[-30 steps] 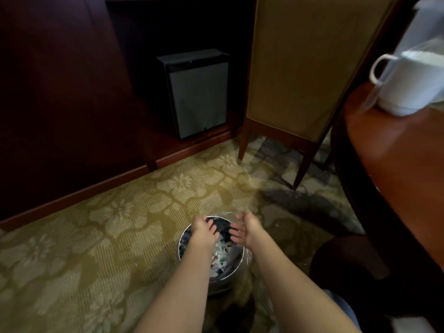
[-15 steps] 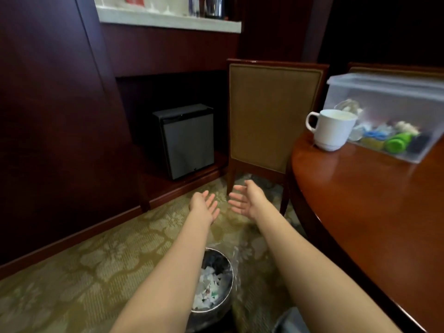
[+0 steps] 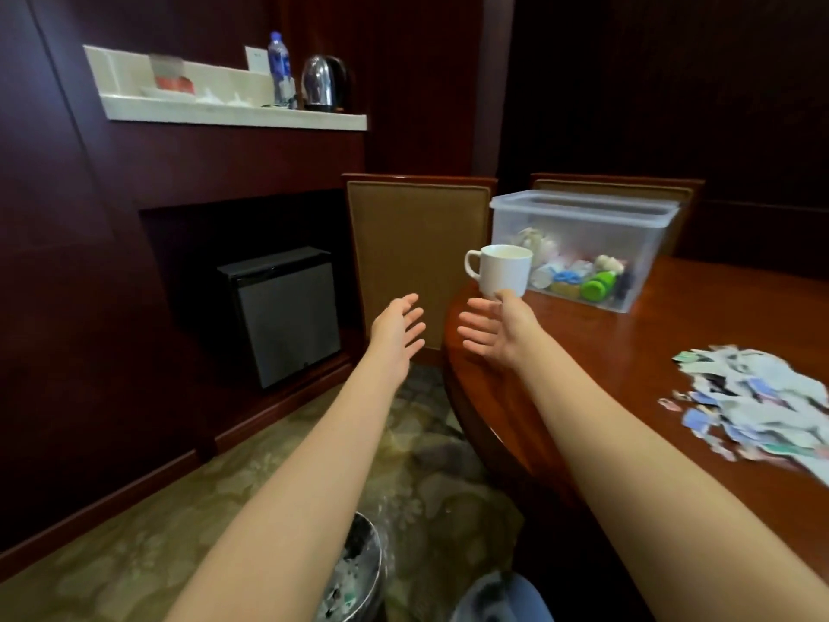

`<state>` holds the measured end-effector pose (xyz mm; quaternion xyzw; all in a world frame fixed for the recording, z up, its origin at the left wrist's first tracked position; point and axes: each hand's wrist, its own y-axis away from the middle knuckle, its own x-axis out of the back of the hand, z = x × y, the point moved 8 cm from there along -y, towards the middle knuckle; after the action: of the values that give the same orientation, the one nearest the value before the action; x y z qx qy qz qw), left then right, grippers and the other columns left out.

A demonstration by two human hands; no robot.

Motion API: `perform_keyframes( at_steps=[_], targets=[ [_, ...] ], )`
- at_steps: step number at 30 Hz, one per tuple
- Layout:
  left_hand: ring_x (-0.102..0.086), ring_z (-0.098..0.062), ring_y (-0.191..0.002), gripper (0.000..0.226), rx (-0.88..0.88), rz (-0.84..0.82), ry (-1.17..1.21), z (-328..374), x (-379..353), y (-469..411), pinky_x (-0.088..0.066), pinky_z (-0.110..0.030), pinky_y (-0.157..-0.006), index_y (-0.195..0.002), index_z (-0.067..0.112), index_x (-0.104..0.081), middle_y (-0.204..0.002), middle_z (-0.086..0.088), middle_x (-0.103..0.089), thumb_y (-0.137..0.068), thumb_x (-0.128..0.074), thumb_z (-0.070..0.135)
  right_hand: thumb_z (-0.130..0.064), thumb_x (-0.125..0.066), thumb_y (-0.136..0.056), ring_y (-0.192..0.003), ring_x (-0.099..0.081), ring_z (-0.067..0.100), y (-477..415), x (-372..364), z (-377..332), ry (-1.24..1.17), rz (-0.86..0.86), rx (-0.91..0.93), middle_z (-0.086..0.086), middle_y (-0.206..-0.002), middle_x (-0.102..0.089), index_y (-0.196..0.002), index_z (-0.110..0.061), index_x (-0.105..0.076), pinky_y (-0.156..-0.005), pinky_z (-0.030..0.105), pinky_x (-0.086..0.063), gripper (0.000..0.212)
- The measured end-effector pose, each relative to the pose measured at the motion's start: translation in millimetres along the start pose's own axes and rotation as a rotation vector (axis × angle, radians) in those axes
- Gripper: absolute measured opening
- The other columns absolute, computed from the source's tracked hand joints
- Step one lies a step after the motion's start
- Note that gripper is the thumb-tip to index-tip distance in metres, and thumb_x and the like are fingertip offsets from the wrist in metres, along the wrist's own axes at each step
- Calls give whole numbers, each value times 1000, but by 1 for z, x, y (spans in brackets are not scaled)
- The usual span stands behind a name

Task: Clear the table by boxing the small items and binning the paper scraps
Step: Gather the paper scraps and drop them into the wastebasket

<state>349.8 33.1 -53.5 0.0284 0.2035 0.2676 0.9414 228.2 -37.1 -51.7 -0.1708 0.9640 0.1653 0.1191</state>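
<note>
Head view: left grip (image 3: pixel 397 327) and right grip (image 3: pixel 498 332) both wide, fingers spread, palms facing each other, holding nothing. Torn paper scraps (image 3: pixel 758 406) lie heaped on the glossy round wood table (image 3: pixel 628 352), at right. Clear plastic box (image 3: pixel 583 226) holds small items (image 3: pixel 583 278), behind a white ceramic mug (image 3: pixel 500 269). Round metal bin (image 3: pixel 359 576) sits on patterned carpet (image 3: pixel 157 531), scraps inside.

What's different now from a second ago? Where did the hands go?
Both hands rose from just above the bin; the left hand and right hand now hang open and empty by the edge of the table. The view lifted with them, bringing a scrap pile on the table into sight. Unchanged: cup and box in place, scraps in the bin.
</note>
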Motion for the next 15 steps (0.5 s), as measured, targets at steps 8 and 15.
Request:
perform_keyframes(
  at_steps=[8, 15],
  targets=[
    [-43, -24, -129, 38, 45, -382, -303, -43, -118, 38, -34, -35, -101, -135, 19, -47, -141, -8, -47, -100, -37, 26, -34, -24, -100, -118, -53, 33, 44, 122, -43, -10, 238, 103, 15, -134, -53, -102, -11, -57, -89, 37, -40, 40],
    [-16, -23, -143, 83, -144, -913, -1109, -102, -197, 95, -23, -41, -114, -147, 34, -16, -156, -1, -12, -82, -65, 49, -22, -29, -99, -94, -58, 26, 94, 222, -60, 3, 514, 248, 10, -106, -60, -112, -7, -58, -79, 34, -47, 35]
  ],
)
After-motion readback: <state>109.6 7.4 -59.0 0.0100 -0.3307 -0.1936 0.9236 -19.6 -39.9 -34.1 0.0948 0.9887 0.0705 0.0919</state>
